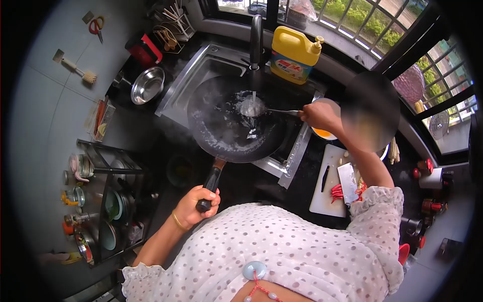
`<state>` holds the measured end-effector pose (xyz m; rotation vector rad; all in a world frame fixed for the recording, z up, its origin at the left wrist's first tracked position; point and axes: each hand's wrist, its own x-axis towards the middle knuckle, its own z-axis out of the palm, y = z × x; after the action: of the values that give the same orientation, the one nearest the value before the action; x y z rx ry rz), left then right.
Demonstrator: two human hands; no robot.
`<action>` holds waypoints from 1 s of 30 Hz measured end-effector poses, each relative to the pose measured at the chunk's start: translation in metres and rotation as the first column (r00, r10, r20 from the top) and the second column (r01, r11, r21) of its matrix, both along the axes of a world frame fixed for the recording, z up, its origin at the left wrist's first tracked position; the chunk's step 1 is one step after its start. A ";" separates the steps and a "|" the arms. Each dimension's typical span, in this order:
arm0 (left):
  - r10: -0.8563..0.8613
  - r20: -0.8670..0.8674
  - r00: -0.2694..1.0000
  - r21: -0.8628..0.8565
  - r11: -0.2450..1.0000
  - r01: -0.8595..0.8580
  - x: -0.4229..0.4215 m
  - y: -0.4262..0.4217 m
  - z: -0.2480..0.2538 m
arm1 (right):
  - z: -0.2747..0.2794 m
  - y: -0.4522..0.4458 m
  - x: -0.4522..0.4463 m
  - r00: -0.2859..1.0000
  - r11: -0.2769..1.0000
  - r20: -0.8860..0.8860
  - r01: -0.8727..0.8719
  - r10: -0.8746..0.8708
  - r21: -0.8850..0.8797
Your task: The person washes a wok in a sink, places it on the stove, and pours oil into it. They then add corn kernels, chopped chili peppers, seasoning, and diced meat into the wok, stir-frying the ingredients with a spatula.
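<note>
Head view: your wok (211, 113) lies over the sink (274, 171), its handle (214, 177) pointing back toward your body from the near rim. Your left hand (195, 206) is wrapped around that handle near its end, on the wok's near side. Your right hand (321, 115), beyond the wok's right rim, has its fingers closed on the end of the ladle (282, 111). The ladle's long axis runs leftward from that grip, roughly crosswise to the wok's handle, and its head sits inside the wok, right under the tap (256, 48) and its stream. Right of the wok, nearer you, lies the board (319, 196) with the cleaver (346, 178).
</note>
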<state>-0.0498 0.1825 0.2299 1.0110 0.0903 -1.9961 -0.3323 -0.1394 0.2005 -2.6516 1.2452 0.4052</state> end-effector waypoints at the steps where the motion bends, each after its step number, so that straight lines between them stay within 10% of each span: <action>1: -0.011 -0.002 1.000 -0.005 1.000 0.011 0.000 0.000 0.000 | -0.011 -0.001 0.005 0.998 1.000 0.065 0.023 -0.024 0.009; 15: 0.132 -0.005 0.991 0.037 0.991 -0.131 0.013 0.007 0.006 | 0.003 0.034 -0.082 0.906 0.918 0.345 0.332 -0.246 -0.216; 25: 0.130 0.358 0.925 0.075 0.983 -0.167 -0.013 0.010 0.029 | -0.044 -0.066 0.033 0.926 0.858 0.360 0.091 0.113 -0.505; 30: 0.141 0.522 0.841 0.027 0.983 -0.182 -0.025 0.010 0.036 | -0.041 -0.097 0.047 0.945 0.881 0.326 0.137 0.020 -0.452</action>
<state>-0.0747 0.1921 0.2654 1.5092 -0.0442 -1.5170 -0.2852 -0.2367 0.1593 -2.8836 1.4533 -0.3871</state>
